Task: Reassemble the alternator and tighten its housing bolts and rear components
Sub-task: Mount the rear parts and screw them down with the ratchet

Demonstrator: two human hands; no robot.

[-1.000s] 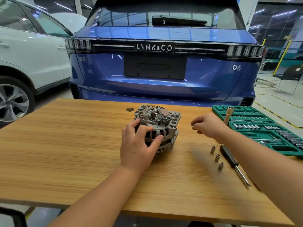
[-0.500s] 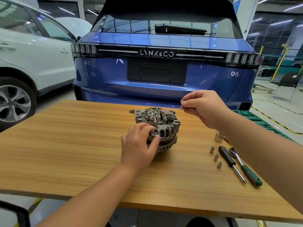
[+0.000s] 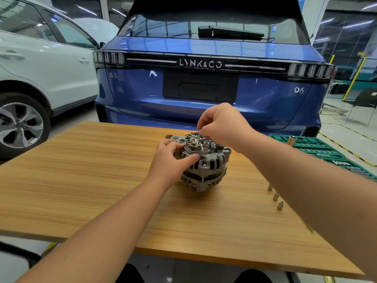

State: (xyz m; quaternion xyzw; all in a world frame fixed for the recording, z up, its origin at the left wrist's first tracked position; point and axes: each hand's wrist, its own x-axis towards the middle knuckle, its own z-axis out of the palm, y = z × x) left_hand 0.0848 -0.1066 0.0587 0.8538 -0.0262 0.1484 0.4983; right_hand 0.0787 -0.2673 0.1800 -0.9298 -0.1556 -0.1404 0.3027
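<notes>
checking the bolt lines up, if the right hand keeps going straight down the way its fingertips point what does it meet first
Most likely the rear face of the grey cast-metal alternator: the right hand pinches a thin metal bolt pointing down into it. Which hole it enters is too small to tell.

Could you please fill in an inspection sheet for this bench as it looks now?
Surface: wooden table, bare at left.
Job's things: alternator mid-table, rear up; thin bolt above it.
Clutter: three small sockets; green socket case at right.
Grippers: left hand grips the alternator; right hand pinches the bolt.
Cables: nothing seen.
Surroundings: blue car, white car.
</notes>
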